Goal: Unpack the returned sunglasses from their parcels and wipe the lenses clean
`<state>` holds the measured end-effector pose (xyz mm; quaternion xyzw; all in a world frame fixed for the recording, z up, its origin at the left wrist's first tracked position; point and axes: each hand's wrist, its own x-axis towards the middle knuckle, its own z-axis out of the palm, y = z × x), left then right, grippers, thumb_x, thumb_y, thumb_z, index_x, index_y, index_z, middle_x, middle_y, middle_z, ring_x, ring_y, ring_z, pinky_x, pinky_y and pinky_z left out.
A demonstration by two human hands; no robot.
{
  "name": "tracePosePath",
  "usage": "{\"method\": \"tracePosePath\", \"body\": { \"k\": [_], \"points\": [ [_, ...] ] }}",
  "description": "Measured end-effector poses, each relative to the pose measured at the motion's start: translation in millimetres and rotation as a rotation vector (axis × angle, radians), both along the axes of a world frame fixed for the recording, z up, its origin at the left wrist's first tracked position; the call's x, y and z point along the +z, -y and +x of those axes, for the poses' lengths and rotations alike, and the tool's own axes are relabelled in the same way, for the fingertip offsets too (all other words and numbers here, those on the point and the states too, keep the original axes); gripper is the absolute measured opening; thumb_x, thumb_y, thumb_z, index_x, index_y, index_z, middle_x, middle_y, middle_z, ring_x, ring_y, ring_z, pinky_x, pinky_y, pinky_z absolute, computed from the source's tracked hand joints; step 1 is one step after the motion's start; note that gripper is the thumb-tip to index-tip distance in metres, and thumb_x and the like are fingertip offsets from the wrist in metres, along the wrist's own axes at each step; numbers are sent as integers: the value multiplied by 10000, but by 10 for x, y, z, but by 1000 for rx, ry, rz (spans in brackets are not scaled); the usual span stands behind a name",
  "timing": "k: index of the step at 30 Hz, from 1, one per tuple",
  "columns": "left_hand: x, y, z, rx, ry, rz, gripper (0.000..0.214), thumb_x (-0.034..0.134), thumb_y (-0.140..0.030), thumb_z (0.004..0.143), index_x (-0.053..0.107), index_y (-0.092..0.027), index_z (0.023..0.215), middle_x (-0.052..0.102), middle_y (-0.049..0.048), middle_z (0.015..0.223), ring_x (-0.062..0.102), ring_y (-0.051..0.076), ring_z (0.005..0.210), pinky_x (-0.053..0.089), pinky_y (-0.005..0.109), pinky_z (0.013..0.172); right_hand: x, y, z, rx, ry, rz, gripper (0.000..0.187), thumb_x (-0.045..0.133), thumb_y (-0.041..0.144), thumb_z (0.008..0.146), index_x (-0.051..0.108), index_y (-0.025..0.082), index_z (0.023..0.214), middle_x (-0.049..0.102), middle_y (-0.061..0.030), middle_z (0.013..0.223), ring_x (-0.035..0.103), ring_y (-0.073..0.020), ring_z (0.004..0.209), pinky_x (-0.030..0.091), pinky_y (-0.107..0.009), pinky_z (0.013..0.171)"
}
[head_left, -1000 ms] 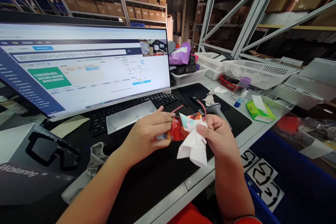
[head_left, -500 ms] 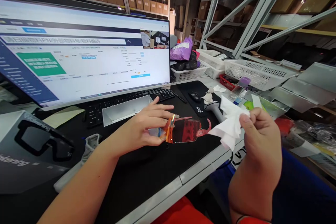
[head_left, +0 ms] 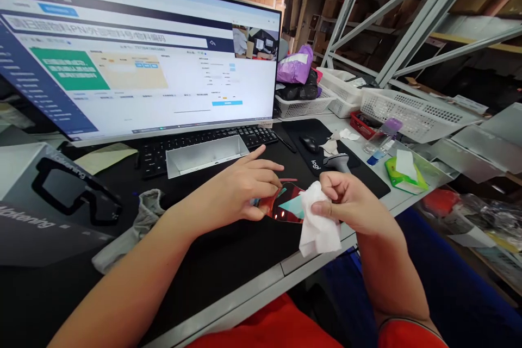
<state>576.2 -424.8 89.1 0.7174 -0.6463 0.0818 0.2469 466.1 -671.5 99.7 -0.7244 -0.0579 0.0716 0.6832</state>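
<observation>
My left hand (head_left: 248, 187) pinches one end of a pair of sunglasses (head_left: 281, 209) with a shiny red, mirrored lens, held just above the black desk mat. Between my right hand's (head_left: 346, 198) thumb and fingers is a crumpled white tissue (head_left: 320, 228). The tissue hangs over the right end of the glasses and hides it; whether it presses on the lens I cannot tell. Behind my left hand lies an open grey box tray (head_left: 204, 160). A grey cloth pouch (head_left: 142, 217) rests to the left of my left forearm.
A large monitor (head_left: 163, 65) stands behind a black keyboard (head_left: 153, 160). At left is a grey box (head_left: 24, 217) picturing glasses. To the right are a mouse (head_left: 310, 144), a scanner (head_left: 337, 162), a green tissue pack (head_left: 403, 176), a clear bottle (head_left: 381, 136) and white baskets (head_left: 411, 114).
My right hand has moved left with the tissue, bringing it from beside the glasses to over their right end. My left hand keeps its hold. The view has shifted slightly.
</observation>
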Motion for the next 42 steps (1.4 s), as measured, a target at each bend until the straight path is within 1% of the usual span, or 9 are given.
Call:
{"method": "tracePosePath", "body": {
  "k": [4, 6, 11, 15, 19, 24, 35, 40, 42],
  "points": [
    [-63, 55, 9, -10, -11, -53, 91, 640, -125, 865, 658, -214, 858, 734, -6, 923, 596, 219, 1302, 48, 466, 1326, -90, -57, 40, -271, 141, 12, 586, 916, 352, 654, 350, 214, 590, 390, 92, 492, 300, -37, 436, 226, -171, 388],
    [-72, 70, 17, 7, -8, -89, 90, 636, -129, 866, 663, -214, 875, 745, -3, 948, 619, 222, 1264, 26, 487, 1324, -107, -64, 77, -319, 173, 55, 523, 928, 334, 639, 419, 212, 626, 459, 85, 498, 367, -47, 421, 287, -169, 383],
    [-25, 15, 33, 13, -23, -102, 126, 663, -148, 851, 684, -234, 942, 767, -4, 1025, 640, 233, 1237, -36, 496, 1320, -82, 28, 151, -177, 125, 121, 408, 913, 302, 681, 580, 238, 907, 670, 48, 606, 560, -110, 434, 421, -191, 388],
    [27, -35, 41, -60, -47, -57, 114, 704, -178, 876, 689, -221, 981, 766, 9, 1070, 630, 220, 1261, -63, 446, 1317, -53, 164, 140, -4, 105, 22, 611, 889, 256, 721, 631, 249, 1275, 692, 47, 609, 589, -123, 444, 438, -198, 406],
    [13, -35, 59, -73, -86, -43, 149, 732, -169, 857, 713, -238, 988, 770, 15, 1084, 631, 235, 1263, -48, 467, 1315, -49, 213, 143, 35, 70, -2, 404, 909, 242, 681, 760, 196, 1053, 747, -14, 684, 658, -139, 525, 486, -207, 463],
    [-48, -24, 101, -61, -77, -60, 105, 743, -213, 869, 703, -236, 964, 772, 30, 1079, 639, 240, 1249, -79, 503, 1305, -87, 174, 216, -36, 47, 76, 311, 946, 256, 599, 712, 183, 789, 735, -21, 616, 621, -125, 447, 447, -187, 397],
    [-45, 17, 56, 0, -90, -76, 124, 686, -190, 899, 710, -236, 1011, 771, 5, 1060, 633, 210, 1251, -46, 505, 1315, -346, 69, 191, -392, 199, 181, 452, 973, 383, 563, 647, 210, 823, 729, 3, 624, 620, -140, 464, 508, -234, 436],
    [-22, -53, 100, 13, -98, -139, 64, 716, -211, 875, 720, -231, 936, 782, 3, 1002, 665, 229, 1210, -17, 523, 1315, -429, 284, 234, -669, 372, 272, 498, 968, 421, 564, 616, 241, 868, 698, 41, 652, 625, -136, 511, 545, -257, 519],
    [4, -84, 113, 17, -104, -148, 76, 743, -213, 857, 728, -238, 927, 784, 5, 1021, 665, 234, 1215, 0, 527, 1313, -438, 400, 221, -711, 410, 274, 498, 943, 484, 602, 612, 252, 893, 697, 38, 698, 651, -145, 572, 561, -271, 575]
  ]
}}
